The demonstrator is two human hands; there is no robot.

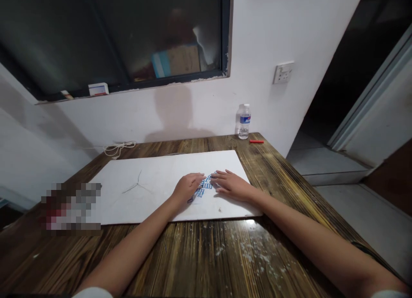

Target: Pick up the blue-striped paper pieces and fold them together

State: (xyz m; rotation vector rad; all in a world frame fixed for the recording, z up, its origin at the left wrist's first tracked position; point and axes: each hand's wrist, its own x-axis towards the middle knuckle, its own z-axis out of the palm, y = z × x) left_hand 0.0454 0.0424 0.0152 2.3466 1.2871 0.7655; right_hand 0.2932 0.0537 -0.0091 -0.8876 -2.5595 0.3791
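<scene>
A cluster of several small blue-and-white tiles lies on a white board on the wooden table. My left hand rests on the left side of the cluster, fingers curled down onto the tiles. On the right side, my right hand lies flat with its fingers stretched out, the fingertips touching the tiles. Part of the cluster is hidden under both hands.
A dark crack marks the white board left of my hands. At the wall stand a water bottle and a red marker; a white cord lies at the back left. The table's right edge drops to an open doorway floor.
</scene>
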